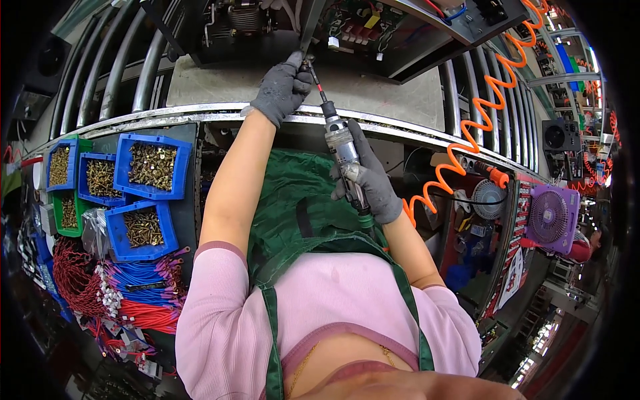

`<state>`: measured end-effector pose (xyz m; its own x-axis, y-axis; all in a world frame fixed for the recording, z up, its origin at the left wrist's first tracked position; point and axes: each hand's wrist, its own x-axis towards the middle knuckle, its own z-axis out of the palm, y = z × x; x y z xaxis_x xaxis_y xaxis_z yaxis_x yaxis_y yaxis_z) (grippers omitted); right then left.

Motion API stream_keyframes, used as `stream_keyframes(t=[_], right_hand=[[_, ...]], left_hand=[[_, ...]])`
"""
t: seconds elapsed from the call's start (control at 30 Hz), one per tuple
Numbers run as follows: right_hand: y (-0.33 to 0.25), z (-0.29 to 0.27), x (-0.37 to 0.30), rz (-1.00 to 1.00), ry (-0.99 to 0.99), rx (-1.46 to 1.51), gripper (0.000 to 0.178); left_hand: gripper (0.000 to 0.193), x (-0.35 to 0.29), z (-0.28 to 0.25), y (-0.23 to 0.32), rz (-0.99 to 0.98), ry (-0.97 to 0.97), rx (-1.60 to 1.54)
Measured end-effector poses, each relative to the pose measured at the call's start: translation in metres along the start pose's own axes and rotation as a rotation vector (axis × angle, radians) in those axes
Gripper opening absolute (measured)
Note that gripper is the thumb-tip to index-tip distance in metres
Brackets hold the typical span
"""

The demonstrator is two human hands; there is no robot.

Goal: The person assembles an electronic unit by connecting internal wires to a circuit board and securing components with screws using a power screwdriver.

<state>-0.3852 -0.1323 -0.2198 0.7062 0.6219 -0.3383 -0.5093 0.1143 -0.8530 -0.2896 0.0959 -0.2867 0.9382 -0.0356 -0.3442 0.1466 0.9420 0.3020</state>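
Observation:
My right hand [375,180], in a grey glove, is wrapped round a pneumatic screwdriver [343,143] with a silver body. Its long bit points away from me, toward the lower edge of an open metal cabinet [427,40]. My gloved left hand [283,87] is closed near the tip of the bit, fingers pinched at the cabinet's edge. What those fingers hold is too small to make out. Inside the cabinet are a circuit board [360,23] and a motor-like part [250,17].
Blue bins [152,167] of brass-coloured screws stand at my left, above bundles of red and blue wires [143,280]. An orange coiled air hose [480,127] hangs at the right, near a purple fan [552,220]. Metal rollers [148,70] flank the cabinet.

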Motion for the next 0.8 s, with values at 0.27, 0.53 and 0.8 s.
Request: stream_keyframes(t=[0.27,0.53,0.8], right_hand=[[0.006,-0.009,-0.001,0.034,-0.031,-0.045,0.098],[0.009,-0.007,-0.003,0.025,-0.101,0.276,0.090],[0.004,-0.013,0.029,-0.153,0.005,0.185,0.091]], left_hand=[[0.028,0.005,-0.001,0.015,0.036,0.120,0.483],[0.032,0.001,0.022,0.009,0.032,0.129,0.750],[0.018,0.024,-0.008,-0.022,0.051,-0.060,0.487]])
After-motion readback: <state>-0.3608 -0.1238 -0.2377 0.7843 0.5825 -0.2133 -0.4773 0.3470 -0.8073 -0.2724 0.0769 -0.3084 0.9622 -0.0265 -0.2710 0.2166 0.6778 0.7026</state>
